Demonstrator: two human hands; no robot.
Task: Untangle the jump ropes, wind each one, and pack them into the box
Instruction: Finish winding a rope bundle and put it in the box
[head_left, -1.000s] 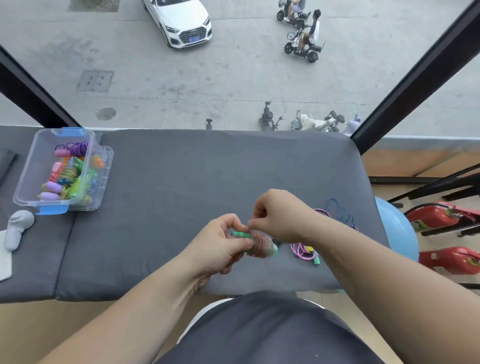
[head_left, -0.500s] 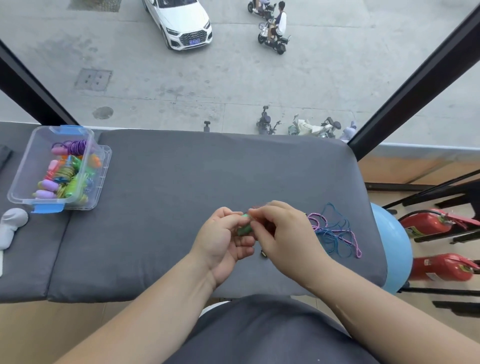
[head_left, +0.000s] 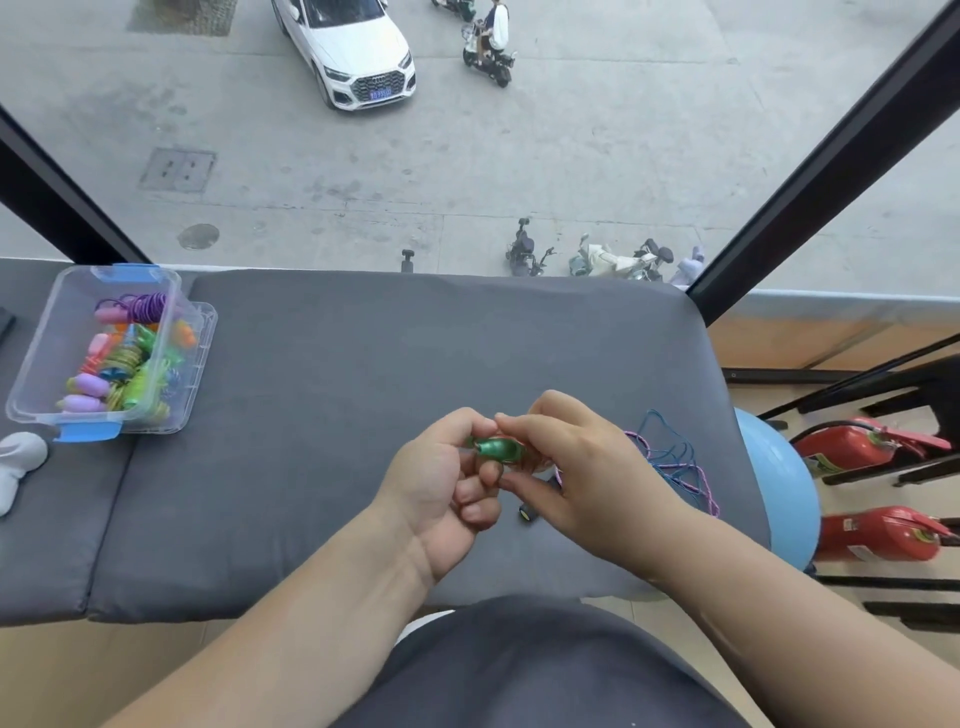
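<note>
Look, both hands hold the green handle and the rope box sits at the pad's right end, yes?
No: the head view shows the box at the left end of the pad. The left hand and right hand hold the green handle.

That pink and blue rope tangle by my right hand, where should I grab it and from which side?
Probably pinch the blue loop at the tangle's far end, from above: it lies flat on the grey cushion, clear of your right hand, which with the left hand grips the green-handled rope. The pink strands vanish behind that hand.

Grey cushioned bench (head_left: 322, 415) before a black-framed window (head_left: 841, 150) overlooking daylit pavement.
</note>
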